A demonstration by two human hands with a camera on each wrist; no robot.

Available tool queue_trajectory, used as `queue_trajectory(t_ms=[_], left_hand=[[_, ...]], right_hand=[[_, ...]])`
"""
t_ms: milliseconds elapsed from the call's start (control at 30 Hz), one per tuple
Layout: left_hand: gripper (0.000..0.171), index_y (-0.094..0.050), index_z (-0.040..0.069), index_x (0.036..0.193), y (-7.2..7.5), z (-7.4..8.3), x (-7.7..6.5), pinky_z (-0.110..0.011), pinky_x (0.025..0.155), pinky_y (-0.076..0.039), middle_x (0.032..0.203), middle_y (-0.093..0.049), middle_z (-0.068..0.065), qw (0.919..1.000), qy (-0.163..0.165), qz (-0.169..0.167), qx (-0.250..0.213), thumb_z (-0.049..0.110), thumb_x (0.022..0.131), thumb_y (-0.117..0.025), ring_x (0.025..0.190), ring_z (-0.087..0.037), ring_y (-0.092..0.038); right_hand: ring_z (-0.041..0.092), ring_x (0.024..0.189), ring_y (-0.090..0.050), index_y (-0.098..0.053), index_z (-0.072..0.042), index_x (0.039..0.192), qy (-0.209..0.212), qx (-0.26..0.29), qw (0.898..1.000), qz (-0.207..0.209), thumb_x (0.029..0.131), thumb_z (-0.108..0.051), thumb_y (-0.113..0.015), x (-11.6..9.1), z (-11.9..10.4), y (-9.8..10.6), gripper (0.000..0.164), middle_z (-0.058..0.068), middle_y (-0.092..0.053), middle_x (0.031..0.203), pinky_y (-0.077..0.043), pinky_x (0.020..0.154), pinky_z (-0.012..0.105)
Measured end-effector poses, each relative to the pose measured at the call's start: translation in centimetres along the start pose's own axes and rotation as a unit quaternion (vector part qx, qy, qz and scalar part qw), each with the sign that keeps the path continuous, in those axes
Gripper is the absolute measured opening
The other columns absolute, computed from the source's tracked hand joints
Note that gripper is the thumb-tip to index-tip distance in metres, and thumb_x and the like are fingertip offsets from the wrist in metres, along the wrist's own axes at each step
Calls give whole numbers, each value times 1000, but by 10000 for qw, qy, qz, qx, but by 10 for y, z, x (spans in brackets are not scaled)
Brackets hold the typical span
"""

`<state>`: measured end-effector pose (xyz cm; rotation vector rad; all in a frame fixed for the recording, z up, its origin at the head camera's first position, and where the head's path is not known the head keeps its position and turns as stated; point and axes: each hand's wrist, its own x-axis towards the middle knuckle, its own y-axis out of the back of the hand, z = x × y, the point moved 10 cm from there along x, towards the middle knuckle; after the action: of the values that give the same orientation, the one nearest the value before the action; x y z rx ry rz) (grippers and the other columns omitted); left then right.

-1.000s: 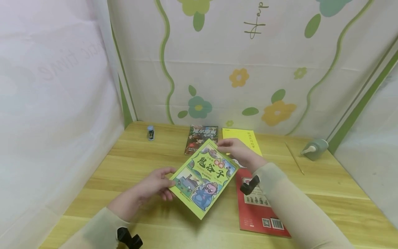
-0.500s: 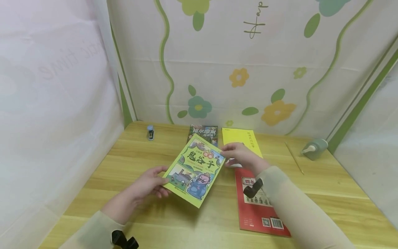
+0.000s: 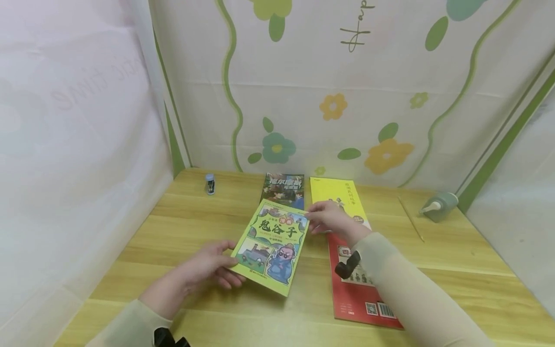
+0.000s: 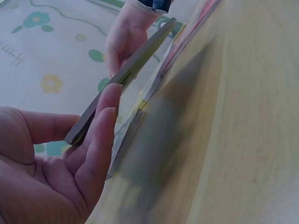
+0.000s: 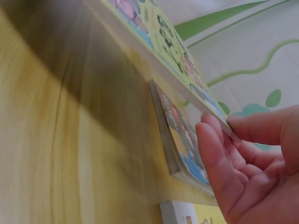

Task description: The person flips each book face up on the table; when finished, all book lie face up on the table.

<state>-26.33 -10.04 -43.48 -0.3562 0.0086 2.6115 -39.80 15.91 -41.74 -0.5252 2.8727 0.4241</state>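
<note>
Between the two hands a green comic book [image 3: 270,246] is held, cover up and slightly tilted. My left hand [image 3: 210,265] pinches its lower left edge, thumb on the cover and fingers beneath. At the upper right corner my right hand [image 3: 331,219] pinches the book between thumb and fingers. The left wrist view shows the book [image 4: 126,74] edge-on, raised off the table with its shadow below. Behind it lies a dark-covered book [image 3: 284,189], its lower part hidden. A yellow book [image 3: 336,190] lies beside that, partly behind the right hand.
A red book [image 3: 362,303] lies under the right forearm, partly covered. A small blue-capped bottle [image 3: 210,184] stands at the back left of the wooden table [image 3: 173,231]. On the right are a thin stick [image 3: 411,219] and a grey-green squeeze bottle [image 3: 440,207]. Patterned fabric walls surround the table.
Held in both hands, the green comic book has shifted left, turned straighter and come down a little toward the near side. More of the dark-covered book shows now.
</note>
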Motion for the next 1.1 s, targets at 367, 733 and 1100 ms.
queue_trajectory(t_ms=[367, 733, 1100], left_hand=[[29, -50, -7, 119, -12, -17, -2, -39, 60, -61, 90, -70, -27, 9977, 304, -502, 340, 14, 99, -50, 76, -38, -71], [22, -59, -6, 103, -15, -21, -4, -31, 53, -59, 82, -71, -23, 9922, 586, -495, 983, 14, 95, -54, 68, -32, -71], [22, -57, -2, 98, -13, -20, -5, -32, 50, -58, 78, -70, -20, 9858, 679, -453, 1465, 20, 96, -54, 64, -31, -70]], right_hand=[[24, 67, -66, -62, 5, 101, -81, -408, 9987, 283, 92, -6, -66, 10, 12, -9, 15, 17, -65, 85, -61, 65, 38], [28, 68, -66, -62, 6, 105, -274, -678, 9966, 388, 90, -1, -65, 11, 19, -18, 17, 19, -65, 86, -61, 64, 39], [27, 67, -66, -62, 7, 108, -297, -762, 9955, 480, 90, 2, -63, 12, 21, -20, 18, 19, -65, 89, -61, 63, 38]])
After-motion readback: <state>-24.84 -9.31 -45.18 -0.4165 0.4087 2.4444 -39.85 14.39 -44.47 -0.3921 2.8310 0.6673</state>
